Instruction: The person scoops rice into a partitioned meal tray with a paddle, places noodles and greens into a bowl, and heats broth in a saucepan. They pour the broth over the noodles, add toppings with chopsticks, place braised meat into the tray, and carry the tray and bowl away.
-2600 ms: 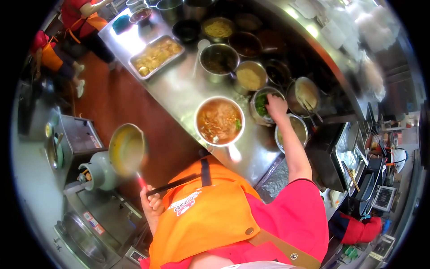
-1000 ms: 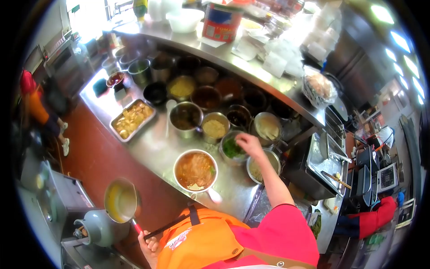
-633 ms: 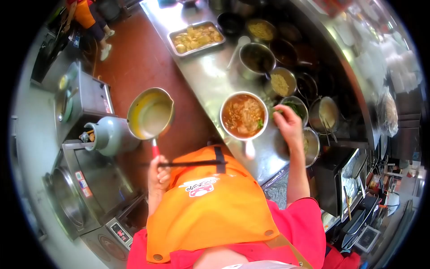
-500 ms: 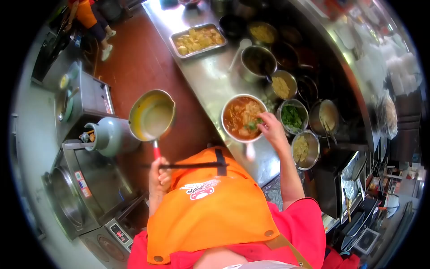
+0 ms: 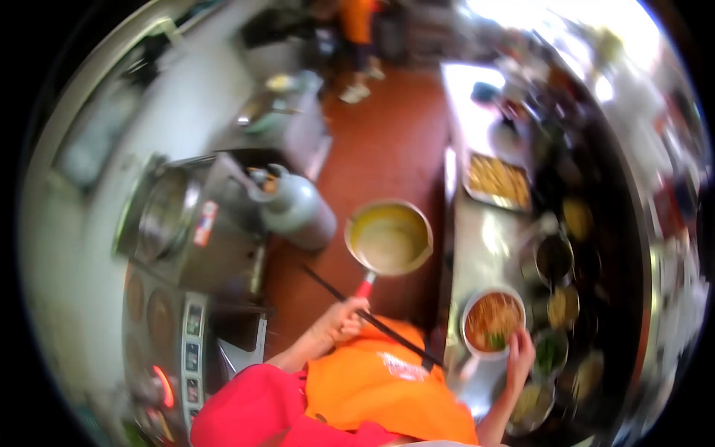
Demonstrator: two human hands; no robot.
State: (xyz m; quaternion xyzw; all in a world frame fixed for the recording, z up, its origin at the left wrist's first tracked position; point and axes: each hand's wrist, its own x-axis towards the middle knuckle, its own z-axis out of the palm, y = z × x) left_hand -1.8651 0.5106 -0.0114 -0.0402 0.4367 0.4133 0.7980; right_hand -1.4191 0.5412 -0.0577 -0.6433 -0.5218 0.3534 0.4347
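My left hand (image 5: 344, 319) is wrapped round the red handle of a pan (image 5: 389, 237) and also holds long dark chopsticks (image 5: 395, 337). The pan's inside is yellowish, and it hangs above the floor. At the right rim of a white bowl (image 5: 494, 322) of reddish soup, my right hand (image 5: 521, 350) has its fingers close together; what they hold, if anything, is too blurred to tell. Green leaves lie on the soup beside the fingertips. Just right of that hand stands a container of green leaves (image 5: 550, 352).
A tray of yellow food (image 5: 497, 181) and several pots line the steel counter (image 5: 484, 253). To the left are a grey gas cylinder (image 5: 299, 216), a steel cooker (image 5: 171, 216) and a glowing red burner (image 5: 164, 387). A person (image 5: 359, 37) in orange stands far back.
The view has swung left, with the counter now at the right. My right hand went from the greens container to the bowl, and green leaves now lie on the soup.
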